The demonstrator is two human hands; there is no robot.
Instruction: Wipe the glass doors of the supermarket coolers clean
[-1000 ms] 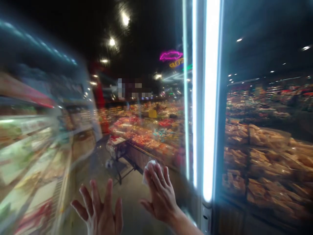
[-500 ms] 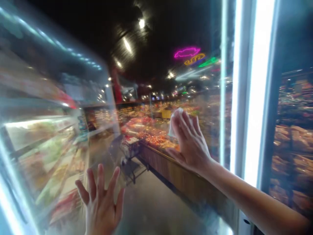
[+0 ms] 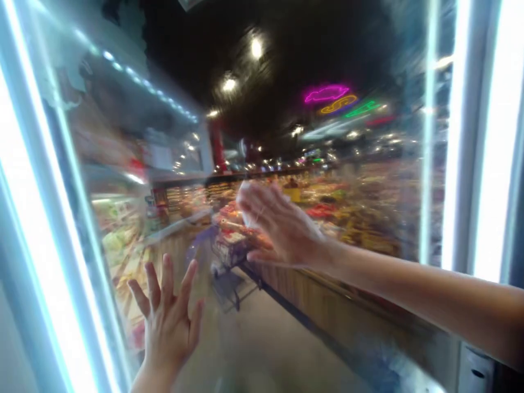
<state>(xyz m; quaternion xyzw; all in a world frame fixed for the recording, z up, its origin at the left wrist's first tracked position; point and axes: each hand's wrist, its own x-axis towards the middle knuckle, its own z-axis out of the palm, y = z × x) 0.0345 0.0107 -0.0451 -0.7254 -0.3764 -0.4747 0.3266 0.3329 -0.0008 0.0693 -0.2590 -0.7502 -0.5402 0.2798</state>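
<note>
A see-through glass pane [image 3: 385, 355] stands before me, framed by bright light strips. My right hand [image 3: 284, 226] lies flat over a thin white cloth [image 3: 248, 219] and presses it to the pane. Only the cloth's edge shows past the fingertips; motion smears this hand. Lower and to the left, my left hand [image 3: 170, 322] is spread wide with its palm toward the glass. Nothing is in it, and it seems to rest on the pane, though I cannot tell for certain.
Through the glass show a shopping cart [image 3: 231, 251], a long produce stand [image 3: 323, 289] and lit shelves [image 3: 123, 251] at left. A glowing light strip [image 3: 36, 218] runs down the left side, another [image 3: 491, 142] down the right. Neon signs [image 3: 327, 94] hang at the back.
My right hand has swept left across the glass with the cloth, its fingers now tilted to the left. My left hand stays spread in nearly the same spot. The view has turned left.
</note>
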